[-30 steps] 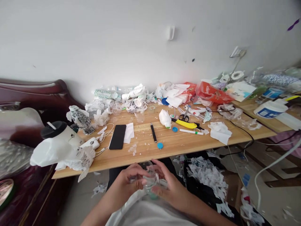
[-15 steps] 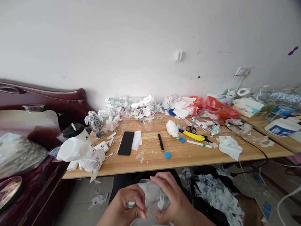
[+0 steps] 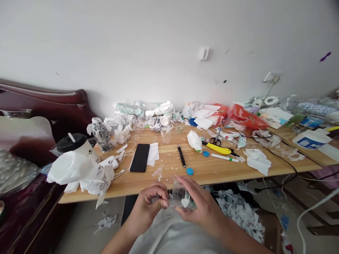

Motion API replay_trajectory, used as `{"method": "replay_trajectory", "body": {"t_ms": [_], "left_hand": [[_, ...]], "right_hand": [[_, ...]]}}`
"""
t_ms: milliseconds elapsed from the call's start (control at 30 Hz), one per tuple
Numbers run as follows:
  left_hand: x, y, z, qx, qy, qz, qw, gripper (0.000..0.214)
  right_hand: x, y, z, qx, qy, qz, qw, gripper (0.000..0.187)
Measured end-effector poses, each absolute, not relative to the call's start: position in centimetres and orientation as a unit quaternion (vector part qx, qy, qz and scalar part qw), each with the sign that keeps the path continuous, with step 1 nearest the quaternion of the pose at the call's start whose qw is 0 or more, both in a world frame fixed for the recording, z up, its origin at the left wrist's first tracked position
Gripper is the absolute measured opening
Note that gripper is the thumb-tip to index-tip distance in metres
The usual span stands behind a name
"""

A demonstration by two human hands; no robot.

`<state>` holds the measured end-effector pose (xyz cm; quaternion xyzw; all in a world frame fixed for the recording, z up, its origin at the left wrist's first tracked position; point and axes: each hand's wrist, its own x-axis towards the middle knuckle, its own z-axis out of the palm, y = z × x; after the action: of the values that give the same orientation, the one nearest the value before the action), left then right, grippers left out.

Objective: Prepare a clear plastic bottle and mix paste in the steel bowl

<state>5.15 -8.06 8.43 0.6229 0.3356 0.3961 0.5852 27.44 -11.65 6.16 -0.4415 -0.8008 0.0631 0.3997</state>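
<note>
My right hand (image 3: 202, 203) curls around a clear plastic container (image 3: 180, 190) that looks like part of a bottle. A scrap of white paper clings to its lower side. On its left, the fingers of my left hand (image 3: 149, 203) are pinched together close to the plastic; what lies between them is hidden or too fine to name. Both hands are above my lap, just in front of the table edge. Beyond them on the table (image 3: 148, 185) lie a blue bottle cap (image 3: 190, 171) and a black pen-like tool (image 3: 181, 156).
A black phone (image 3: 140, 157) and a lidded cup (image 3: 76, 146) are at left. A yellow utility knife (image 3: 218, 148), scissors (image 3: 215, 141) and a white marker (image 3: 224, 158) lie at right. Paper-covered bottles and scraps line the wall. Below, shredded paper (image 3: 241, 211) fills a dark bag.
Both hands have risen with the clear container, nearer the table edge. The left fingers have moved slightly away from it. My view has shifted a little.
</note>
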Motion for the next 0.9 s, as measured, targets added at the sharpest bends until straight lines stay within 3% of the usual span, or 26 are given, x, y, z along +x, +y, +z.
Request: {"method": "replay_trajectory", "body": {"t_ms": [167, 467, 567, 767, 900], "left_hand": [[5.3, -7.7, 8.5, 0.618, 0.329, 0.424, 0.574, 0.035], [5.7, -6.6, 7.1, 0.589, 0.364, 0.482, 0.538, 0.033], [5.5, -6.0, 7.2, 0.536, 0.387, 0.518, 0.543, 0.035], [5.4, -4.6, 8.2, 0.177, 0.370, 0.770, 0.488, 0.041], [6.0, -5.0, 7.7, 0.102, 0.352, 0.778, 0.510, 0.040]], "right_hand": [[26.2, -11.5, 6.6, -0.447, -0.792, -0.050, 0.413, 0.087], [26.1, -9.2, 7.1, -0.414, -0.791, -0.092, 0.440, 0.087], [27.5, -8.8, 6.9, -0.427, -0.785, -0.070, 0.443, 0.085], [28.9, -9.7, 4.2, -0.490, -0.769, 0.078, 0.402, 0.072], [26.9, -11.4, 3.0, -0.501, -0.720, 0.148, 0.457, 0.075]]}}
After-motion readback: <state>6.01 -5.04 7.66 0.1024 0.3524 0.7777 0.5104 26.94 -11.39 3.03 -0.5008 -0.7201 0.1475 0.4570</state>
